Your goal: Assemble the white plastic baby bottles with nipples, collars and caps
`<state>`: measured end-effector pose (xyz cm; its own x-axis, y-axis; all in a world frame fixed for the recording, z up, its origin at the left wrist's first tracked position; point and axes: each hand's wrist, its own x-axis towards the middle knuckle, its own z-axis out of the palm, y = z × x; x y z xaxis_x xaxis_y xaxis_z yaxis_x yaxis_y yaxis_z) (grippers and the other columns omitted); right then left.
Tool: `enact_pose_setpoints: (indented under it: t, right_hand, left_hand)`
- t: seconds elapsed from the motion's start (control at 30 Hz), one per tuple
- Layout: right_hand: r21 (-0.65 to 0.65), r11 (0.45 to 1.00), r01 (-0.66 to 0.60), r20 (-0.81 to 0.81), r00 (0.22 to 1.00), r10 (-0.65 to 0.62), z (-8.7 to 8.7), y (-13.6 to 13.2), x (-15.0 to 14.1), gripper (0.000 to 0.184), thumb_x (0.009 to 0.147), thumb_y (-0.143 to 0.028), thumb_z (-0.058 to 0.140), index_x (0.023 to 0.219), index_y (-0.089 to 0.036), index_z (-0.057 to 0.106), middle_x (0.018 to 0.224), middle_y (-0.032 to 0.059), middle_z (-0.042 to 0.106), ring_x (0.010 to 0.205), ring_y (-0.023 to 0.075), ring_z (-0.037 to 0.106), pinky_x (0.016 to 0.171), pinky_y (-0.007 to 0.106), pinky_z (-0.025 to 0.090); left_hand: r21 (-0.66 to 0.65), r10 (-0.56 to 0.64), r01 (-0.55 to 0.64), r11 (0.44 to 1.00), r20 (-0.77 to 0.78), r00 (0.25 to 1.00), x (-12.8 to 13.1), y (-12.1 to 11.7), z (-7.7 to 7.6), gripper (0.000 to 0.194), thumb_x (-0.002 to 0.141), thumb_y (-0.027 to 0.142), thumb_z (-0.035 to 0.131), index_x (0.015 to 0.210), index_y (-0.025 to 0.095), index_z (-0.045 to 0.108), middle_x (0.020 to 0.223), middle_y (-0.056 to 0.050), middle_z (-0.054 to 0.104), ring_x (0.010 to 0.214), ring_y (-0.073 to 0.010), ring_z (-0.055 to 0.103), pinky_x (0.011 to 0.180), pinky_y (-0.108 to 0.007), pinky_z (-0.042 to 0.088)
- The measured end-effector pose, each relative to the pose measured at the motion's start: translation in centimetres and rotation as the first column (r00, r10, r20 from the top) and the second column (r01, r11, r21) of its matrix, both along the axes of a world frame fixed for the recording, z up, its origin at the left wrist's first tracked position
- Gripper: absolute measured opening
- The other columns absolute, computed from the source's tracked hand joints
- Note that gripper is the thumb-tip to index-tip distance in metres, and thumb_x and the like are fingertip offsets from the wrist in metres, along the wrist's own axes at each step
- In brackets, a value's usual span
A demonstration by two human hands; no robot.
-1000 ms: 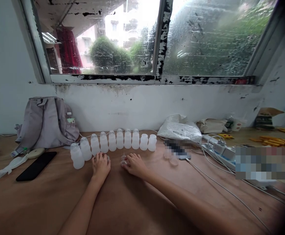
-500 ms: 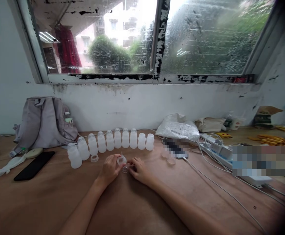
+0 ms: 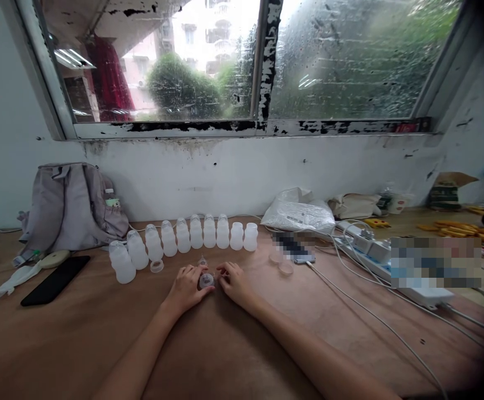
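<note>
My left hand [image 3: 187, 288] has its thumb and fingers closed around a small translucent round piece with a ring-like rim [image 3: 207, 280], low over the wooden table. Just behind it stands a small clear pointed piece, like a bottle nipple [image 3: 202, 260], close to the left fingertips. Slightly to the right, my right hand [image 3: 234, 284] rests with bent fingers apart, and nothing shows in them. A curved row of frosted baby bottles [image 3: 169, 240] stands beyond both hands. Most wear clear domed caps; two at the right end have bare necks. One loose clear ring [image 3: 157, 266] lies before the row.
Right of my hands lie clear rings [image 3: 286, 269] and a phone [image 3: 304, 258] on a cable. A power strip [image 3: 427, 294] with cords runs along the right. At left are a black phone [image 3: 54, 281] and a grey backpack [image 3: 69, 205]. A plastic bag [image 3: 300, 211] lies near the wall.
My right hand has drawn away from the clear pieces between the hands. The round piece now sits lower in my left hand, its face turned up. The view has shifted slightly.
</note>
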<state>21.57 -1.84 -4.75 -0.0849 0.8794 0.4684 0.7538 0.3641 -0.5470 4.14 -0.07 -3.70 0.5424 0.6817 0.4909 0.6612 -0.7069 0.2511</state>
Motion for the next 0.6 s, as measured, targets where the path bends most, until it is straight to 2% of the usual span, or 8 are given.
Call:
enact_pose_setpoints:
  t: [0.1,0.2,0.3,0.4,0.47,0.53,0.6]
  right_hand:
    - [0.005,1.0,-0.002,0.013,1.0,0.001,-0.2,0.1,0.1,0.021,0.068,-0.007,0.045,0.083,-0.019,0.055,0.079,0.0038,0.058,0.078,0.0183,0.05,0.071,0.03,0.037]
    - [0.003,1.0,-0.017,0.026,1.0,0.016,-0.3,0.1,0.2,0.027,0.065,-0.003,0.044,0.085,-0.019,0.054,0.081,0.004,0.057,0.08,0.0184,0.05,0.073,0.031,0.037]
    - [0.022,0.995,-0.093,0.027,0.995,0.092,0.0,-0.2,0.0,0.034,0.063,-0.002,0.044,0.089,-0.02,0.052,0.087,0.004,0.056,0.084,0.0187,0.049,0.075,0.031,0.038]
    - [0.088,0.981,-0.175,-0.029,0.984,0.178,0.5,-0.8,-0.5,0.028,0.066,-0.006,0.046,0.091,-0.02,0.048,0.088,0.0038,0.055,0.084,0.018,0.049,0.076,0.03,0.039]
    - [0.117,0.973,-0.2,-0.079,0.975,0.21,0.8,-1.2,-0.9,0.023,0.069,-0.009,0.046,0.088,-0.021,0.047,0.086,0.0031,0.055,0.081,0.0169,0.05,0.074,0.028,0.04]
    - [0.116,0.973,-0.198,-0.114,0.971,0.211,0.9,-1.4,-1.3,0.019,0.07,-0.009,0.045,0.085,-0.021,0.046,0.082,0.0021,0.055,0.077,0.0159,0.051,0.069,0.027,0.04]
    - [0.102,0.982,-0.159,-0.143,0.975,0.172,0.8,-1.4,-1.5,0.016,0.07,-0.009,0.044,0.081,-0.021,0.045,0.076,0.0008,0.055,0.07,0.0148,0.051,0.064,0.025,0.04]
  left_hand:
    - [0.018,0.001,-0.002,1.0,0.028,1.0,0.1,-0.2,0.2,0.041,0.07,0.043,0.058,0.105,0.021,0.051,0.097,-0.007,0.059,0.09,-0.0228,0.051,0.081,-0.037,0.037]
    - [-0.01,0.003,-0.002,1.0,0.105,0.994,0.2,-0.1,0.2,0.025,0.076,0.038,0.052,0.094,0.021,0.056,0.094,-0.006,0.06,0.091,-0.0221,0.05,0.081,-0.036,0.036]
    - [-0.135,0.036,-0.004,0.991,0.236,0.971,0.4,0.2,0.0,0.018,0.081,0.032,0.044,0.077,0.021,0.056,0.076,-0.003,0.061,0.077,-0.0196,0.054,0.073,-0.033,0.04]
    - [-0.215,0.054,0.019,0.976,0.327,0.944,0.6,0.1,0.0,0.022,0.085,0.031,0.035,0.077,0.021,0.053,0.068,0.0,0.059,0.062,-0.0146,0.055,0.061,-0.026,0.042]
    - [-0.3,0.038,0.1,0.949,0.422,0.906,1.0,-0.1,0.1,0.022,0.084,0.033,0.036,0.077,0.02,0.053,0.068,0.001,0.059,0.06,-0.0128,0.055,0.058,-0.023,0.042]
    - [-0.396,0.043,0.196,0.897,0.52,0.853,1.5,-0.3,0.0,0.023,0.081,0.036,0.04,0.076,0.018,0.053,0.067,0.001,0.058,0.059,-0.0124,0.056,0.054,-0.022,0.043]
    - [-0.464,0.098,0.232,0.855,0.585,0.805,2.0,-0.5,-0.1,0.026,0.081,0.04,0.038,0.084,0.018,0.052,0.062,0.002,0.057,0.052,-0.0121,0.055,0.047,-0.021,0.042]
